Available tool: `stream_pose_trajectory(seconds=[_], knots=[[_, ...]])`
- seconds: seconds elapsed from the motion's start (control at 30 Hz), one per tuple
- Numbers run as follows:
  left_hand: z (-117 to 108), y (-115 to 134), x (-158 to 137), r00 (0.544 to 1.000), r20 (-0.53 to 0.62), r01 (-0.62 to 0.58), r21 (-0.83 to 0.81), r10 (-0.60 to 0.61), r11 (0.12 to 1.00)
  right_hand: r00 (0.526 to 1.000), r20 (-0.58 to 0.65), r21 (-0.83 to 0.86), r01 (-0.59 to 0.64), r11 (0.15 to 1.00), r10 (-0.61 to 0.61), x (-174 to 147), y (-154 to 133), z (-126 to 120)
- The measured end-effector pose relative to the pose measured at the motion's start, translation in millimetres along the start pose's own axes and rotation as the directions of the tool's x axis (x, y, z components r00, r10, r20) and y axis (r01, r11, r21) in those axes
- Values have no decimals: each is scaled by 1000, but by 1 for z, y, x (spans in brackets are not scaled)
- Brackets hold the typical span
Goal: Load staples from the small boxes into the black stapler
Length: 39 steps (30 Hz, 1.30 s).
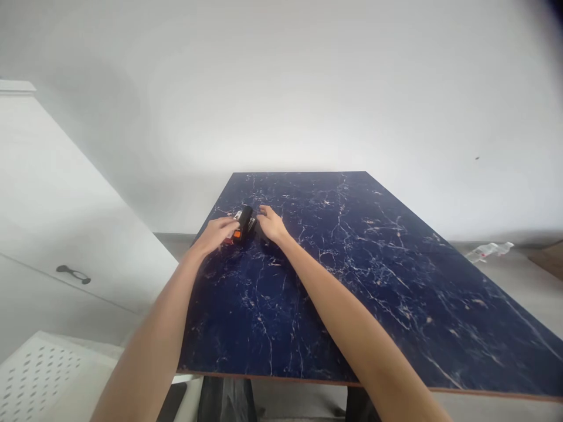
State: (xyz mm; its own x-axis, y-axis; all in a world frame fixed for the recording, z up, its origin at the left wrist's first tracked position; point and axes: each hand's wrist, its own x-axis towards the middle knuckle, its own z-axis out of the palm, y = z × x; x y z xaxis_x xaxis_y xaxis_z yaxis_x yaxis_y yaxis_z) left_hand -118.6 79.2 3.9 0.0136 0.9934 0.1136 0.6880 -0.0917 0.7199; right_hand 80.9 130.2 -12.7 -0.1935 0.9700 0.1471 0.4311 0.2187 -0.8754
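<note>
A small black object [248, 215] with an orange patch and white markings sits on the far left part of the dark blue table. Its exact kind is too small to make out. My left hand [219, 230] is at its left side, with thumb and fingers closed on its edge by the white and orange label. Something red shows just below those fingertips, partly hidden. To the right of the black object is my right hand [271, 224], its fingers slightly apart and nothing visible in them.
The blue marble-patterned table [352, 281] reaches back to a white wall [308, 88]. On the left stands a white cabinet with a dark handle [74, 274]. A perforated white seat [39, 375] is at lower left. Clear plastic packaging [490, 251] lies beyond the table's right edge.
</note>
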Motion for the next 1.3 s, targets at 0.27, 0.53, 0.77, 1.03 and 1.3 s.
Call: stream_pose_trajectory(seconds=[0.27, 0.53, 0.77, 1.03, 1.3], knots=[[-18, -16, -4, 968, 200, -162, 49, 150, 986, 973, 192, -97, 149, 984, -128, 5, 13, -2], [-28, -32, -2, 980, 186, -50, -136, 75, 990, 957, 245, -159, 199, 967, -156, 4, 17, -26], [-25, -40, 2, 992, 113, -42, -123, 56, 992, 964, 213, -186, 198, 962, -158, 4, 19, -27], [-5, -32, 6, 985, -166, -56, -43, 49, 998, 959, 251, -273, 198, 941, -129, 9, 23, -55], [9, -29, 4, 959, -193, -179, 155, 207, 972, 938, 345, -440, 191, 877, -31, 14, 14, -85]])
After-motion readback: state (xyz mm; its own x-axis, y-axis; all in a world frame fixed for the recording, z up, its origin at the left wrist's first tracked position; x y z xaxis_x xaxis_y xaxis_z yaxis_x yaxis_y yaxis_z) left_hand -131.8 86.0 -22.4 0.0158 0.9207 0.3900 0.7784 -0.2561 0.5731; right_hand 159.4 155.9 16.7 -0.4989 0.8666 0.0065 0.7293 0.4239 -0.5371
